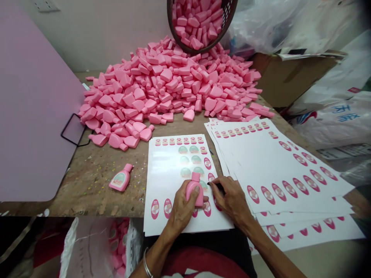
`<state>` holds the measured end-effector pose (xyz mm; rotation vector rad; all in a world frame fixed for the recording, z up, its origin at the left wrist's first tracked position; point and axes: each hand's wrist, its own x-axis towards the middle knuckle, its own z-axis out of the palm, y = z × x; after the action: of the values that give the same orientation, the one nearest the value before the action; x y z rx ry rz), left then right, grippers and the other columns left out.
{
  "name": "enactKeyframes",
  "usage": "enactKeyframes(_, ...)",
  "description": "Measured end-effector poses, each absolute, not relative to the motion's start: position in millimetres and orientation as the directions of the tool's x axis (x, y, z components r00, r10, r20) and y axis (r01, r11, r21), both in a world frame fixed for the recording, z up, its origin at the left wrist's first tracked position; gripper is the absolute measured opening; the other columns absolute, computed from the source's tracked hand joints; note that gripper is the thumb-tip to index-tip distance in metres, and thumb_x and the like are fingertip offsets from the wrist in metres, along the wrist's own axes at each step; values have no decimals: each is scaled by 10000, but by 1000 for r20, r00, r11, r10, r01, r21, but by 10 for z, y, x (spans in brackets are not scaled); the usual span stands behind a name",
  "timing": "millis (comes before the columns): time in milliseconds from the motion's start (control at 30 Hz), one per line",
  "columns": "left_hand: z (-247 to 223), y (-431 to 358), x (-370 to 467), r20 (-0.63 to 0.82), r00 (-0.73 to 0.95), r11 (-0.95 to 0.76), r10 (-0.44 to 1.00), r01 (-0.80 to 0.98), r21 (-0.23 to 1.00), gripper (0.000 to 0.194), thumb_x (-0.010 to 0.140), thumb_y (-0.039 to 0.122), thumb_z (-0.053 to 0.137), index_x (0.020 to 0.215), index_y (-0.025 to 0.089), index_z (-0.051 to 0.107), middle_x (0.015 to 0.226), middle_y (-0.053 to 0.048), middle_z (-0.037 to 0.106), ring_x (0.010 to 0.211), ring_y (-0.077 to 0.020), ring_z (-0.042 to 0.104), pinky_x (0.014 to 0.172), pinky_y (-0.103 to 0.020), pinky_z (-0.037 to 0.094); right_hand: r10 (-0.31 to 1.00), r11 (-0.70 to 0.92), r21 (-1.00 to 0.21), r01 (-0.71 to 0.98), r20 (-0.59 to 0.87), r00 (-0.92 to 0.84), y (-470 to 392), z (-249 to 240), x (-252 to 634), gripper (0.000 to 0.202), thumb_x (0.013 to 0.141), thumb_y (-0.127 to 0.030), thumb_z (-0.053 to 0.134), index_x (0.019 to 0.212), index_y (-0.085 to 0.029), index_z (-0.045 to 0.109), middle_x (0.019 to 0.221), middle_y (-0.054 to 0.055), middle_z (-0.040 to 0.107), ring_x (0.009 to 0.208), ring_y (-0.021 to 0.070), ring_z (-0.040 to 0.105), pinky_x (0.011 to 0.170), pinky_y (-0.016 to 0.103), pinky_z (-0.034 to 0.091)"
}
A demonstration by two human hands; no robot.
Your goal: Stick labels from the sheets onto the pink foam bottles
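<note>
The person's left hand [181,210] has its grip closed around a plain pink bottle [194,193], which it holds upright, cap up, over the lower part of a sticker sheet [165,173]. The grip of the right hand [234,197] is pinched on a small dark tool [220,188], its tip by a green label [204,186] on that sheet, just beside the bottle. The sheet lies near the front edge of the wooden table [95,185], with a row of small pink labels along its top and oval ones lower down. To its right, a loose stack of partly used sheets [243,154] fans out. On the left, well apart from the hands, a labeled bottle [120,179] lies on its side among colored specks. Behind, a large heap of pink bottles [162,81] spreads over the table, and a tipped brown basket [199,50] holds more of them. A pink panel [34,108] stands at the left; a cardboard box [290,79] and plastic bags [339,119] are at the right. Below the table's front edge, an open white sack [89,247] contains more pink bottles.
</note>
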<state>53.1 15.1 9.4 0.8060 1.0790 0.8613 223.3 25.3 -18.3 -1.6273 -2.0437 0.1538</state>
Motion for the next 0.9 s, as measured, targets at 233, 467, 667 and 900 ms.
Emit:
enactKeyframes(233, 48, 146, 541, -365, 217, 408, 906, -214, 887, 391, 850, 494, 531, 1050, 159, 501, 933, -94, 629, 810, -244, 700, 585, -271, 569, 902, 335, -303, 892, 377, -210, 266, -182, 2191, 128, 866, -284, 547, 801, -176, 572, 725, 41, 620, 720, 188, 535, 694, 316, 334)
enactKeyframes(467, 68, 132, 596, -369, 178, 405, 912, -245, 881, 406, 850, 488, 533, 1076, 153, 494, 924, -69, 561, 806, -234, 692, 574, -271, 577, 879, 338, -231, 913, 423, -218, 301, -160, 2226, 114, 891, -246, 513, 831, -174, 579, 732, 49, 617, 719, 189, 514, 674, 323, 305)
enactKeyframes(667, 83, 135, 596, -380, 203, 423, 903, -248, 872, 397, 852, 483, 537, 1065, 153, 478, 925, -66, 534, 806, -235, 693, 572, -271, 581, 903, 350, -334, 875, 370, -220, 319, -200, 2260, 105, 880, -249, 521, 808, -186, 565, 725, 34, 616, 719, 182, 526, 682, 322, 320)
enactKeyframes(900, 60, 153, 576, -391, 209, 438, 896, -273, 857, 423, 841, 489, 548, 1079, 146, 477, 958, -92, 570, 803, -243, 695, 571, -286, 588, 857, 402, -307, 863, 457, -236, 341, -208, 2250, 104, 841, -260, 593, 783, -179, 564, 685, 25, 610, 694, 177, 536, 683, 325, 330)
